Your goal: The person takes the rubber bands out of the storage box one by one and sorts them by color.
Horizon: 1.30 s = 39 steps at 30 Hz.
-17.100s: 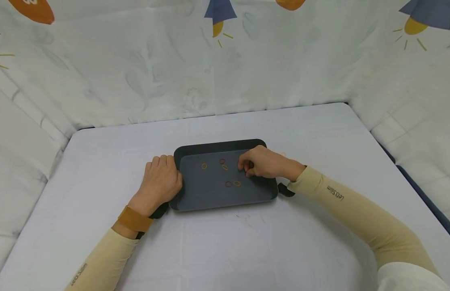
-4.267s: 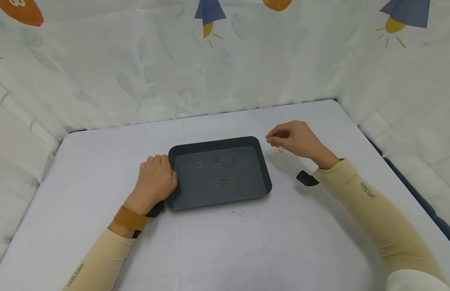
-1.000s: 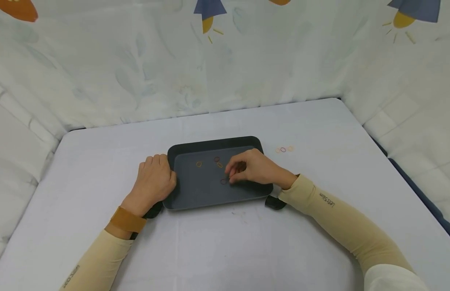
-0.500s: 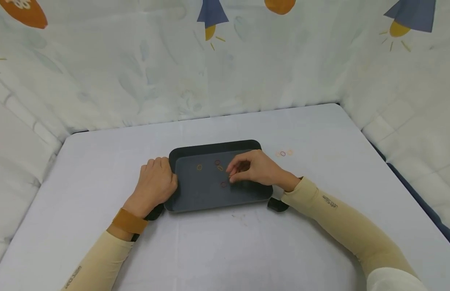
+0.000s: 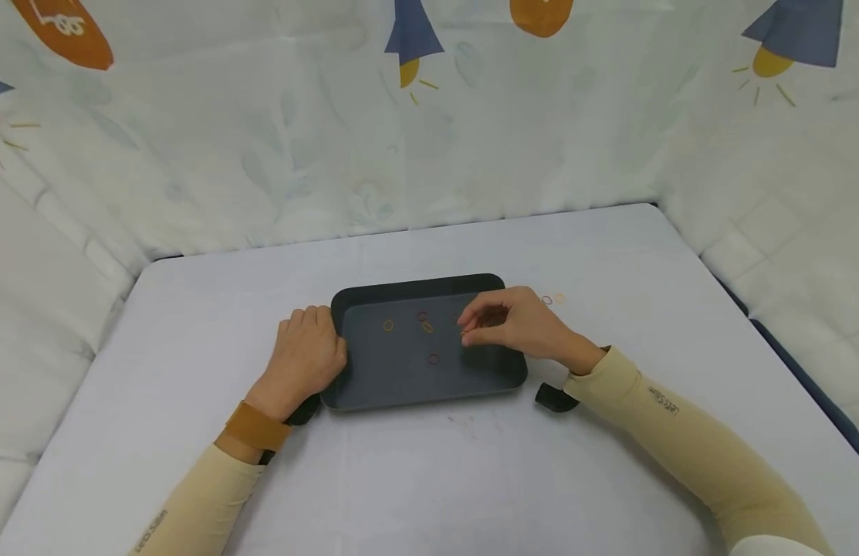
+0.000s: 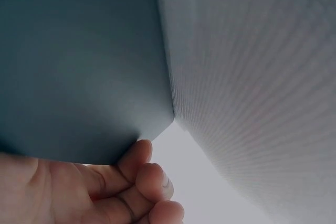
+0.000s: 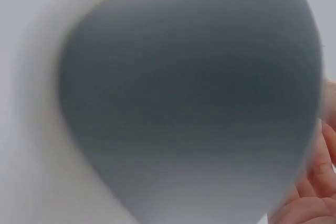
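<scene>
A dark grey baking tray (image 5: 401,394) lies on the white table in the head view. My left hand (image 5: 304,351) grips its left rim; in the left wrist view the curled fingers (image 6: 137,156) touch the tray's side (image 6: 79,77). Over the tray's right part, my right hand (image 5: 515,320) pinches a small yellowish rubber band (image 5: 463,333) between thumb and forefinger. Inside the tray lie a yellow band (image 5: 389,326), a red band (image 5: 422,316) beside another yellow band (image 5: 427,327), and a lower red band (image 5: 434,359). A dark blurred shape fills much of the right wrist view.
Right of the tray, on the white table (image 5: 415,479), lie a red rubber band (image 5: 547,300) and a pale orange one (image 5: 559,298), partly near my right hand. A patterned white curtain (image 5: 297,154) stands behind the table.
Over the last second my right hand has lifted the yellow rubber band off the tray floor and moved slightly right. The left hand keeps its hold on the rim.
</scene>
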Tool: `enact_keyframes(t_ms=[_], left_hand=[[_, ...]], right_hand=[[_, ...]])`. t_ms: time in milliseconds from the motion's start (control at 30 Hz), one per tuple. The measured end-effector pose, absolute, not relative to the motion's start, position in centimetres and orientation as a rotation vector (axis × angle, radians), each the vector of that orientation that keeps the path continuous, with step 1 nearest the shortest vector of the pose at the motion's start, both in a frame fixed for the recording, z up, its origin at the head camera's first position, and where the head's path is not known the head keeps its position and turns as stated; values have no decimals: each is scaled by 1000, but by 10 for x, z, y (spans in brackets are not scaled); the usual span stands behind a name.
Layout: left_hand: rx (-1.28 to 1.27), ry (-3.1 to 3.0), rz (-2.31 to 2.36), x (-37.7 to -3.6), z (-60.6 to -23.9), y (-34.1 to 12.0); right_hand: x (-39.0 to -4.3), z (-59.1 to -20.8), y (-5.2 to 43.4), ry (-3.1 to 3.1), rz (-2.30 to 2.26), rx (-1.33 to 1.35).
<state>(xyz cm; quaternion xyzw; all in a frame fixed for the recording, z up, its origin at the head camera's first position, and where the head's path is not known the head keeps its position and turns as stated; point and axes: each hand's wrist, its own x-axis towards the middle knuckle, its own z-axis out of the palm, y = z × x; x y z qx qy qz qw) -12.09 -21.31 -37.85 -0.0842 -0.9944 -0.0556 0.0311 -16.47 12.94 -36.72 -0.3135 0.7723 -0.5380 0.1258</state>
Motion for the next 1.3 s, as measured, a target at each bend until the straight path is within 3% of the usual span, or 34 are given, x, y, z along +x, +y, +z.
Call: enact_keyframes(t_ms=[767,1300], left_hand=[[-252,-3076,-190,-122,-379,-212],[-267,-3039,-199,-121,-380,-211]], right_hand=[[-171,-349,198,2449,-1676,-397],[-189,-366,248,2397,-1859,-149]])
